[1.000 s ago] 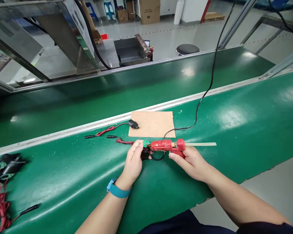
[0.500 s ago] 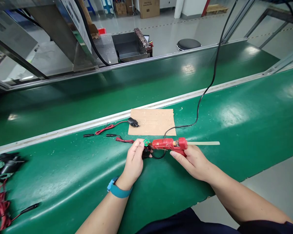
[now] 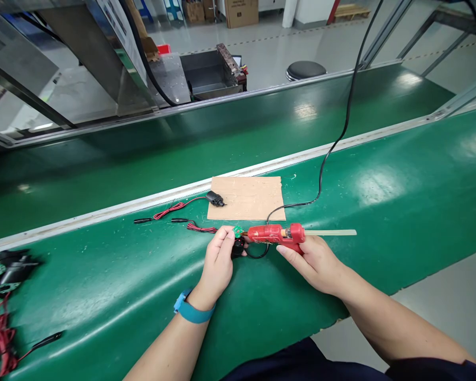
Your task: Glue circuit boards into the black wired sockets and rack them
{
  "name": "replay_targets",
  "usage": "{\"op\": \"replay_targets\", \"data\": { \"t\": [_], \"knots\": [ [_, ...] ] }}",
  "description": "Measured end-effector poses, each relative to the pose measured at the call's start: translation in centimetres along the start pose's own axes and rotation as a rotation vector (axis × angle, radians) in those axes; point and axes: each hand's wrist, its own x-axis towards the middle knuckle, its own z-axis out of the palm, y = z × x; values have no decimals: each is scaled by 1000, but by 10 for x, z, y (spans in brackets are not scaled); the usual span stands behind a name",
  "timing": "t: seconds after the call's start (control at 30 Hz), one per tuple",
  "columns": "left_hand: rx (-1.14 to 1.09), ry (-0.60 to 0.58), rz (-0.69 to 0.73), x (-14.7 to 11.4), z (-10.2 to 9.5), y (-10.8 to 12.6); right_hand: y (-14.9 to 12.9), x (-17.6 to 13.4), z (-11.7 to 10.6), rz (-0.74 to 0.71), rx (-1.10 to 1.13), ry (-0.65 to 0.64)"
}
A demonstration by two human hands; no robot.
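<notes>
My right hand [image 3: 315, 263] grips a red glue gun [image 3: 275, 235] with a pale glue stick [image 3: 331, 232] poking out of its back. Its nozzle points left at a small round green circuit board [image 3: 237, 231]. My left hand [image 3: 217, 262] pinches that board together with a black part [image 3: 238, 247] below it. Red and black wires [image 3: 201, 228] trail left from the part across the green bench [image 3: 103, 296]. A blue band is on my left wrist.
A brown cardboard sheet [image 3: 248, 198] lies just beyond my hands, with a second black part [image 3: 214, 199] and its red wire [image 3: 172, 209] at its left edge. The gun's black cord [image 3: 333, 148] runs up and away. More black parts and red wires [image 3: 0, 296] lie at far left.
The view shifted slightly. My hands, the glue gun and the board stay in the same pose.
</notes>
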Motion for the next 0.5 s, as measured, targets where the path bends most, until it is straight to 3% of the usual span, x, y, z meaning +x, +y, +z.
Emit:
{"op": "replay_targets", "data": {
  "t": [0.5],
  "knots": [
    [88, 26, 76, -3, 4, -3, -4, -3, -5, -70, -17, -3]
  ]
}}
